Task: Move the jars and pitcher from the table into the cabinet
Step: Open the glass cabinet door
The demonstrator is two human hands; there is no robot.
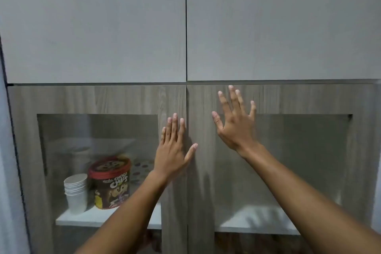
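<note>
1. Cabinet (123, 99) – its two wood-framed glass doors meet at a centre seam, both shut.
2. Left hand (172, 150) lies flat, fingers together, empty, on the left door beside the seam.
3. Right hand (235, 123), fingers spread, empty, at the right door's frame – contact unclear.
4. No jars or pitcher in view.

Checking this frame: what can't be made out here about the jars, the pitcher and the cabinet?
- Jars, pitcher, table: none in the head view.
- Behind the left glass door: blurred shapes above the paper cups and chocolate tub; the spotted thing is cut by the left hand.
- Right glass door: glare hides the inside.
- Right hand: contact with the door unclear.
</note>
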